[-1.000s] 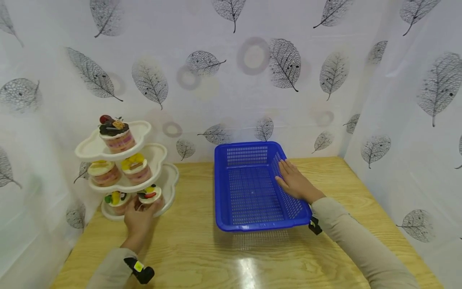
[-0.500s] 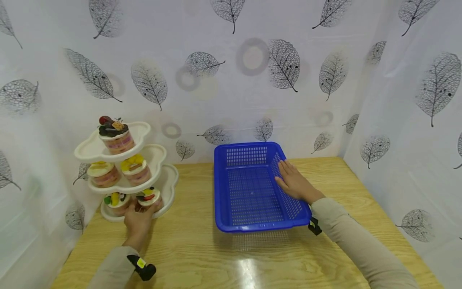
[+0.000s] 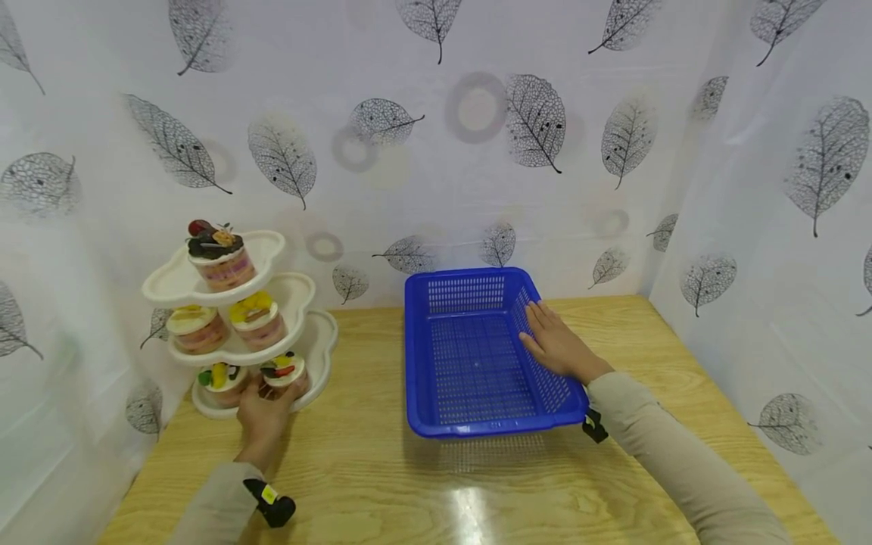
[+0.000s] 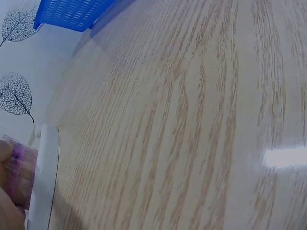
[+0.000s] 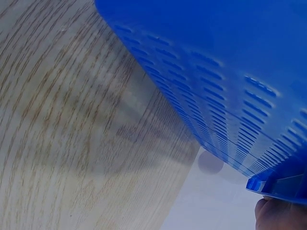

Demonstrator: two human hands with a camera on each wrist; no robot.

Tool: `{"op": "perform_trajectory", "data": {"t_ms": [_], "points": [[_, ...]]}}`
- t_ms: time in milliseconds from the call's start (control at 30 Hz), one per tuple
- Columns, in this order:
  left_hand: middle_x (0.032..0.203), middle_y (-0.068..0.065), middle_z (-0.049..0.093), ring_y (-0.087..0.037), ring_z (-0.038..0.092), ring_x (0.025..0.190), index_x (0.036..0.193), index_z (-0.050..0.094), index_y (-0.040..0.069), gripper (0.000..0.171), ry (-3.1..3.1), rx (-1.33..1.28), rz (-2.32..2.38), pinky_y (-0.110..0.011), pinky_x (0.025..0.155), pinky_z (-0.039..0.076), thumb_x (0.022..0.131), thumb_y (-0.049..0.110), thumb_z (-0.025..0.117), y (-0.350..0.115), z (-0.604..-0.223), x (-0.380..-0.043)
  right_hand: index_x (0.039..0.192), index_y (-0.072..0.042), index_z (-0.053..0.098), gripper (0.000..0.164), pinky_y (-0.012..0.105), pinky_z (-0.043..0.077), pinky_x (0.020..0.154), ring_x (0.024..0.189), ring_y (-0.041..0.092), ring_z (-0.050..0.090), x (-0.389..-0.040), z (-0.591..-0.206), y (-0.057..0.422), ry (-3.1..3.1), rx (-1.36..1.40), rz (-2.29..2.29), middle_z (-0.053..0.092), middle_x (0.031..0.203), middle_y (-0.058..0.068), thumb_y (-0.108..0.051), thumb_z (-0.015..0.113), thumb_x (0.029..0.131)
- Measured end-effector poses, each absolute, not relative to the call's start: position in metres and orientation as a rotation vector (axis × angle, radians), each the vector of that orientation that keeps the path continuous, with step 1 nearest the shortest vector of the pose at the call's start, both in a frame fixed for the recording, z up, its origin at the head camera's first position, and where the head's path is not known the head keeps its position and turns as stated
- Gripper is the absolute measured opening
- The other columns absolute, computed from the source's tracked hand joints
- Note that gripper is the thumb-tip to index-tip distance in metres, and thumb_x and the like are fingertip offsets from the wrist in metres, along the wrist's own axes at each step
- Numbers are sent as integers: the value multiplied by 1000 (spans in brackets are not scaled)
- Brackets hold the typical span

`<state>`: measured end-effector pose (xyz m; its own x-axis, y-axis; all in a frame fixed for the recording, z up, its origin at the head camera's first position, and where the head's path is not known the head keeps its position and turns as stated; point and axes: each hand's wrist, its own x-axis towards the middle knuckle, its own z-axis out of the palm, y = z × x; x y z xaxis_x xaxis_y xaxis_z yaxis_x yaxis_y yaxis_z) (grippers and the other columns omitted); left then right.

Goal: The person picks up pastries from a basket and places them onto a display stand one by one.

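In the head view, my left hand [image 3: 262,418] is at the bottom tier of a white three-tier cake stand [image 3: 316,344]. Its fingers hold the right-hand small round cake [image 3: 284,369], which has fruit on a cream top. The left wrist view shows fingers [image 4: 8,211] against a cake's purple-banded side [image 4: 25,165], just above the tier's white rim. My right hand [image 3: 560,346] rests on the right side of a blue plastic basket [image 3: 424,378], fingers straight along the rim and thumb pointing inward. In the right wrist view, the basket's slotted wall hides most of that hand.
Beside the held cake stands another fruit-topped cake [image 3: 221,382]. Two yellow-topped cakes [image 3: 257,322] are on the middle tier, and a dark-topped cake [image 3: 221,257] is on top. The stand and basket are on a wood-grain table [image 3: 368,454], before a leaf-print sheet [image 3: 409,189].
The left wrist has shifted slightly to the right, while its fingers stay at the same cake. The right hand and the basket have not visibly moved.
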<state>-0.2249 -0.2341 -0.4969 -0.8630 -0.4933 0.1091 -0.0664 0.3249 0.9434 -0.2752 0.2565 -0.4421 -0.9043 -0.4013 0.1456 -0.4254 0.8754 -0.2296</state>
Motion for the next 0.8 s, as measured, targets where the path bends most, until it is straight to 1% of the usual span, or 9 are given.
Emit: {"op": "perform_trajectory", "data": {"t_ms": [300,600,633,700,767,800], "points": [[119,-26,57,-31,55,105,132,47,-8,60,-2258,494,-1520,1,63,34,82,11,75,-235,-498,-227,144,16,22,60,56,12,116,141,47,13,-276,-441,256,-2952,645,381,19,152,33,-26,36,104],[112,-27,60,-35,58,101,126,52,-8,56,-2301,437,-1380,0,64,31,81,14,77,-236,-499,-228,144,16,21,59,56,12,116,141,48,12,-276,-438,255,-2953,655,372,19,151,33,-25,36,104],[111,-27,60,-36,58,101,125,53,-8,56,-2309,433,-1358,-2,64,33,81,14,77,-236,-498,-228,144,16,21,60,56,13,116,141,47,12,-276,-438,255,-2950,655,374,19,151,33,-25,36,104],[111,-27,60,-37,58,101,125,53,-8,56,-2323,422,-1331,-11,70,40,80,14,78,-236,-498,-227,144,16,21,60,56,13,116,141,47,13,-276,-439,256,-2948,655,374,19,151,33,-25,37,104],[115,-29,59,-40,56,105,126,51,-8,57,-2355,409,-1316,-27,80,47,80,14,78,-236,-497,-225,144,16,21,60,56,13,115,141,48,13,-276,-440,256,-2945,659,380,20,151,33,-26,37,104],[117,-30,57,-42,55,108,128,49,-8,59,-2375,399,-1312,-37,85,48,81,15,77,-235,-497,-223,144,16,22,60,56,13,115,141,48,13,-276,-441,256,-2945,659,381,20,151,33,-26,37,104]]}}
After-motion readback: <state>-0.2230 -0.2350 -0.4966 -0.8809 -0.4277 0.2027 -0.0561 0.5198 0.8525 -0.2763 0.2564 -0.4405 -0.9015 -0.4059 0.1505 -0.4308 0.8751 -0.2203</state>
